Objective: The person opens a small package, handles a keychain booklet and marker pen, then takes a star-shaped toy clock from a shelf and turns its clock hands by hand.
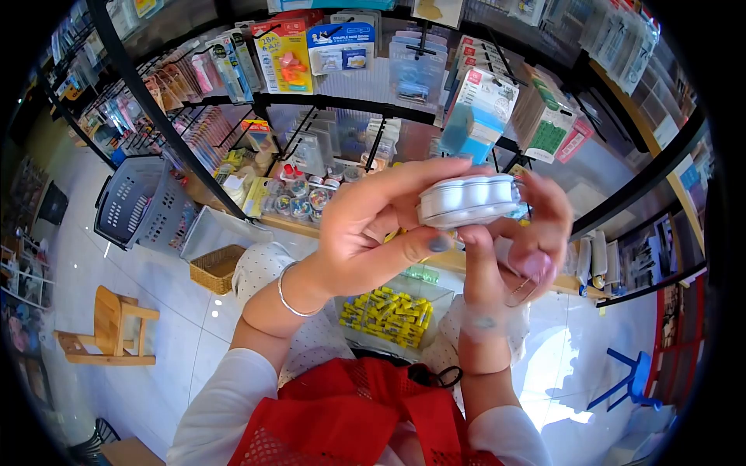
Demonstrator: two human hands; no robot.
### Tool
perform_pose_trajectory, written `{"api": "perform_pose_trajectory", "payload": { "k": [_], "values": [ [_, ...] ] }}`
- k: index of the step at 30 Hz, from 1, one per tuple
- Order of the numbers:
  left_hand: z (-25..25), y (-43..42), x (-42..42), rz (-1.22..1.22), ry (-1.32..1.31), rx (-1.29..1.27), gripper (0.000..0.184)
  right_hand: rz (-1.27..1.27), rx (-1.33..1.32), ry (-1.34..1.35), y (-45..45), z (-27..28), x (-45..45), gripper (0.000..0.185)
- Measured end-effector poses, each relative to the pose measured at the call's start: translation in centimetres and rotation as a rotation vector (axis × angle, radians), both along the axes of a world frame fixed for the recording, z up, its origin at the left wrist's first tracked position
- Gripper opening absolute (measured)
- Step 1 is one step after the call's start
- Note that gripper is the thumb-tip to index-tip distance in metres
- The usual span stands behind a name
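Observation:
My left hand (pixel 365 221) is closed around one end of a small white case (pixel 470 200) with a scalloped edge, its thumb below and its fingers behind. At the case's other end, my right hand (pixel 521 241) grips with thumb and curled fingers, partly smeared by motion. A thin gold-coloured loop shows by the right palm; I cannot make out what it belongs to. Below the hands, between my knees, a clear bin (pixel 443 307) holds many small yellow packets (pixel 388 317).
Ahead stands a black-framed shelf with hanging packets (pixel 284 58) and small jars (pixel 299 198). A grey basket (pixel 144 202), a wicker basket (pixel 216 268) and a wooden chair (pixel 113 330) are on the left. A blue stool (pixel 633 380) stands at right.

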State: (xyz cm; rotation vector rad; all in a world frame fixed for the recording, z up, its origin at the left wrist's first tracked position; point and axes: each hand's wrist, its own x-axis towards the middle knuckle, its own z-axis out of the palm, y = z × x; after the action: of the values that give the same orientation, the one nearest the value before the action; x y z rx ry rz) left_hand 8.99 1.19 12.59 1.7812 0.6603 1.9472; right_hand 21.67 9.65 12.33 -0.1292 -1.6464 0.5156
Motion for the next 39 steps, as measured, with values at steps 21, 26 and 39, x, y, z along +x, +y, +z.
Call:
{"api": "perform_pose_trajectory", "payload": {
  "k": [21,26,39],
  "values": [
    [0.7,0.6,-2.0,-0.057,-0.464,-0.369,0.051,1.532,-1.160,0.226,2.1,0.1,0.2,0.024],
    [1.0,0.4,-2.3,-0.030,-0.460,-0.358,0.050,1.239,-0.907,0.216,2.1,0.3,0.7,0.032],
    [0.5,-0.1,-1.1,-0.226,-0.143,-0.565,0.057,0.638,-0.751,0.333,1.6,1.0,1.0,0.032]
  ]
}}
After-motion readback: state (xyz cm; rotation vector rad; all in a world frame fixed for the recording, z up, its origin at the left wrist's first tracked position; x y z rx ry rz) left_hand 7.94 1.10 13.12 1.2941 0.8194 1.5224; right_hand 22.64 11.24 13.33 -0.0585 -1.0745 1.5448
